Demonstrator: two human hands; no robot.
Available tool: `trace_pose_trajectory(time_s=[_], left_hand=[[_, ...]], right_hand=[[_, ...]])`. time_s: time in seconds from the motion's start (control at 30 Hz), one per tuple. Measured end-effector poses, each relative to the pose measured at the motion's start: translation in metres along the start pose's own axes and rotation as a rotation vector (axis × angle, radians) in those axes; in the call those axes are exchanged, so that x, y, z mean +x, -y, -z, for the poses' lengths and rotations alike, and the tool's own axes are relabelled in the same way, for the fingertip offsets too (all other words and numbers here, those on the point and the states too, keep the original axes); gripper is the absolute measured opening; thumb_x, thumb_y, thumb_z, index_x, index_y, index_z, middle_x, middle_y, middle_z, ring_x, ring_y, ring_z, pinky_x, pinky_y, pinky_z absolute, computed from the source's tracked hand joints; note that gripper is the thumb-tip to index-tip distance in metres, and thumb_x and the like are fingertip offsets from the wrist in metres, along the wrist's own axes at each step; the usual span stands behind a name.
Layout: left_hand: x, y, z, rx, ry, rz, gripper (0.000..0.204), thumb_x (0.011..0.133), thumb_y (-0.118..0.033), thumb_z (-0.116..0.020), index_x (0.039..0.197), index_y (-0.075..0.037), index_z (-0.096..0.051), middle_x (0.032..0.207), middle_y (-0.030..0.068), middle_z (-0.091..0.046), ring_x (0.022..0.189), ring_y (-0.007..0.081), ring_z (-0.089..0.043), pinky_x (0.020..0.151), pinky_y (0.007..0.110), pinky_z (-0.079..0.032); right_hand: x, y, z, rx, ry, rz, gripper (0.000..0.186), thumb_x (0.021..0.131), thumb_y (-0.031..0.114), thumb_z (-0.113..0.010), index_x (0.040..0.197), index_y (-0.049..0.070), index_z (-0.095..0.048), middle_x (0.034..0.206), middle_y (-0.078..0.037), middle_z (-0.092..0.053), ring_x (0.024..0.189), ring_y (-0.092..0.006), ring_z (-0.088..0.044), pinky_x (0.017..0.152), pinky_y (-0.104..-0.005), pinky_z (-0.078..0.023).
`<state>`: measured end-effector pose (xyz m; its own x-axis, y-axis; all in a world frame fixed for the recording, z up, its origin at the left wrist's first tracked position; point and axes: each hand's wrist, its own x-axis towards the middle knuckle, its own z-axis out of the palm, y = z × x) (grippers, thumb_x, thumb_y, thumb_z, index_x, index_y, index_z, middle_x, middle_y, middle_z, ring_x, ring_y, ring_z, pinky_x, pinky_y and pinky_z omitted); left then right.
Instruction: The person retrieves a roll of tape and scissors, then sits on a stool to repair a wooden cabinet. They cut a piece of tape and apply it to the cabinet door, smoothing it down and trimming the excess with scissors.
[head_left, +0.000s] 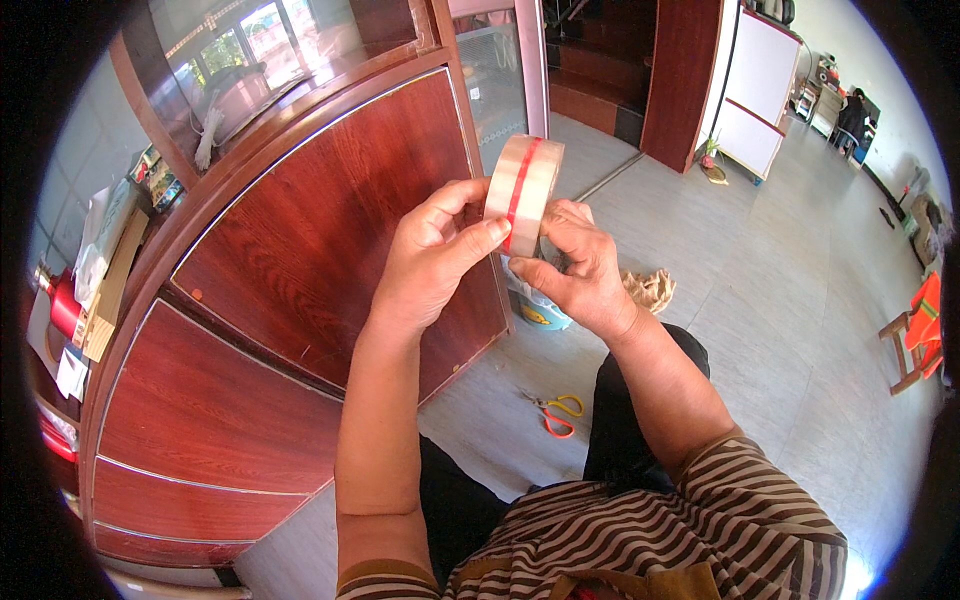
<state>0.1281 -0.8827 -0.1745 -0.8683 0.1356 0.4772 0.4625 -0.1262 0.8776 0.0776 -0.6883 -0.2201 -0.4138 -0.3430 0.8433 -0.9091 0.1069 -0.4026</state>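
A wide roll of tan packing tape (513, 190) with a red stripe round its middle is held up in front of me. My left hand (430, 245) grips its left side, the thumb pressed on the outer face near the stripe. At the roll's lower right edge, my right hand (578, 262) has its fingers curled against it, with the thumb just beneath. Scissors (560, 413) with one yellow and one red-orange handle lie on the floor below, between my legs.
A red-brown wooden cabinet (330, 230) stands at the left. Behind my hands are a patterned container (543, 312) and crumpled brown paper (652, 290). Farther off stand a white cabinet (755, 100) and, at the right, a wooden chair (900, 355) with orange cloth.
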Motion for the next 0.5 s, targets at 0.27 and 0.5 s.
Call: trace_pose_trajectory(time_s=[0.27, 0.5], left_hand=[[0.0008, 0.0040, -0.0043, 0.015, -0.075, 0.011, 0.028, 0.104, -0.015, -0.068, 0.123, 0.005, -0.067, 0.115, 0.0067, -0.071, 0.104, 0.0107, -0.064, 0.093, 0.029, -0.052], [0.0008, 0.0066, -0.0048, -0.004, -0.123, 0.044, 0.030, 0.106, -0.020, -0.066, 0.122, 0.006, -0.067, 0.113, 0.0052, -0.071, 0.104, 0.0088, -0.063, 0.094, 0.026, -0.050]], right_hand=[[-0.0020, 0.0041, -0.0001, 0.025, 0.043, -0.045, 0.034, 0.078, 0.011, -0.084, 0.109, 0.003, -0.075, 0.100, -0.013, -0.070, 0.100, -0.0306, -0.062, 0.098, -0.0412, -0.041], [-0.0039, 0.0030, 0.0004, 0.040, 0.043, -0.079, 0.034, 0.079, 0.012, -0.084, 0.111, 0.002, -0.074, 0.103, -0.012, -0.069, 0.103, -0.0289, -0.061, 0.099, -0.0406, -0.041]])
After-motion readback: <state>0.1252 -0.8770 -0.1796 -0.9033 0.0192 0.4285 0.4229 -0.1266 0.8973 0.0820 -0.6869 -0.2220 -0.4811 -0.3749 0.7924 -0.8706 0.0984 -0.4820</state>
